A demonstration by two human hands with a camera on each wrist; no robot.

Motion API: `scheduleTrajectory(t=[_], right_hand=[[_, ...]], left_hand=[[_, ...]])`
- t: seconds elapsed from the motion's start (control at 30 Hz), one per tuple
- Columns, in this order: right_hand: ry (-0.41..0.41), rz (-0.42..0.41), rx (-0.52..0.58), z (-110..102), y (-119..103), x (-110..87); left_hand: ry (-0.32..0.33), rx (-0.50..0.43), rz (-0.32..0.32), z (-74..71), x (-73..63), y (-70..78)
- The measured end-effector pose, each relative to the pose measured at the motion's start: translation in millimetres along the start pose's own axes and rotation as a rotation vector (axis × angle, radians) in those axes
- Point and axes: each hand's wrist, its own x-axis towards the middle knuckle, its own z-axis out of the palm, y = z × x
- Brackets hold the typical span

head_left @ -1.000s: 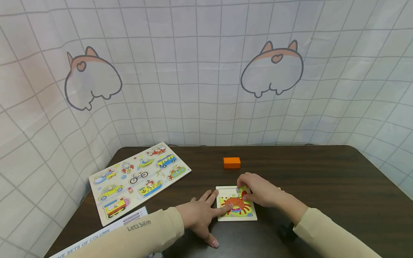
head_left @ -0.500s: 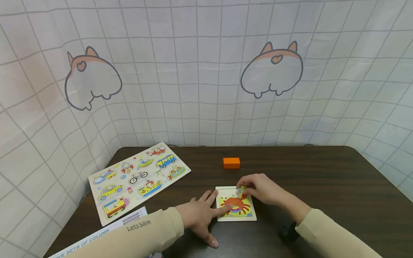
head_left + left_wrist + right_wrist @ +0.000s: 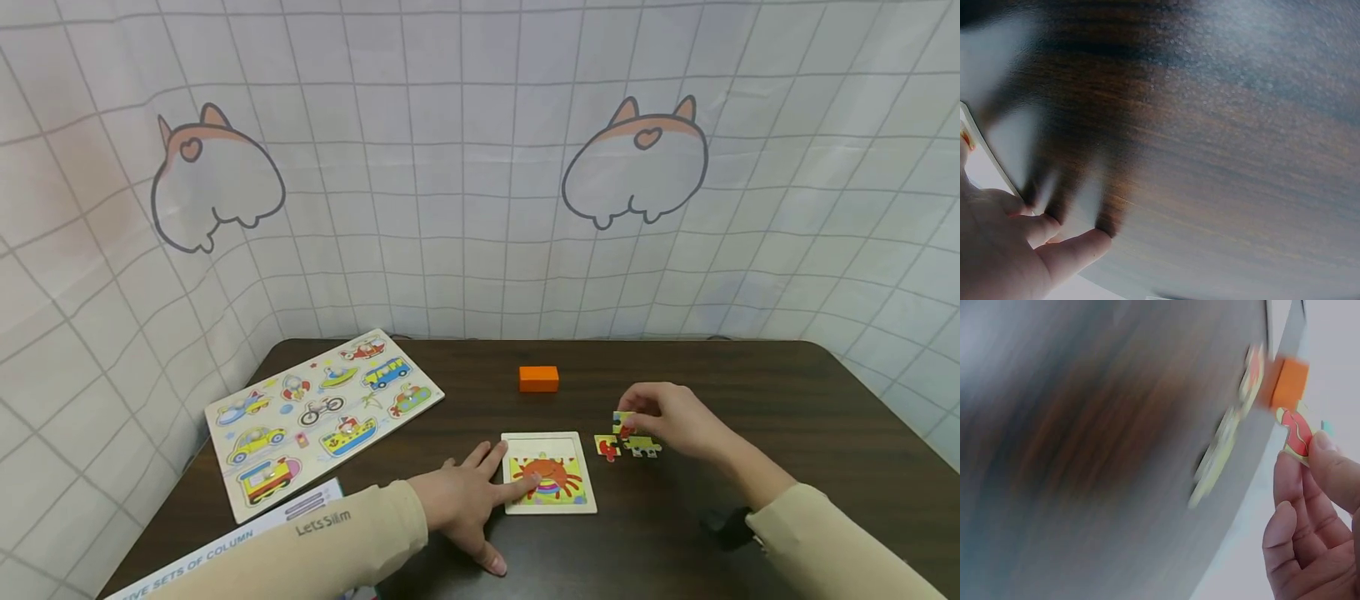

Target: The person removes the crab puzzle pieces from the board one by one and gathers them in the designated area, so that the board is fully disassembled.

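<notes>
In the head view my left hand lies with fingers spread, its index fingertip on the red crab picture in a small square jigsaw puzzle tray. The upper strip of the tray shows bare wood. To the right, my right hand pinches a yellow, red and blue puzzle piece between thumb and fingers. The right wrist view shows this piece raised at the fingertips. Beneath and beside it lie a red-and-yellow loose piece and a mostly yellow-green one.
An orange block sits farther back, behind the tray. At the left lies a large vehicle puzzle board, with a printed box in front of it, partly under the left sleeve. A white grid-patterned cloth hangs behind the table.
My right hand has lifted the puzzle piece off the tray's upper right and carried it right, over the loose pieces, which now show. My left hand has stayed in place.
</notes>
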Motion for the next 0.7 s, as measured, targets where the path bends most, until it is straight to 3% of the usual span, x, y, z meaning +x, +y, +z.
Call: scheduleTrajectory(t=[0.27, 0.4, 0.53, 0.7], right_hand=[[0.022, 0.051, -0.081, -27, 40, -23.1], [-0.007, 0.070, -0.100, -34, 53, -30.2], [-0.042, 0.085, -0.086, -35, 59, -33.7], [-0.067, 0.087, -0.085, -32, 60, -33.1]], left_hand=[[-0.024, 0.011, -0.029, -23.3, -24.3, 17.7], [-0.032, 0.008, -0.033, -18.7, -18.0, 14.1], [-0.026, 0.002, -0.008, -4.4, -2.1, 1.6], [-0.017, -0.014, -0.002, -7.3, -6.6, 4.4]])
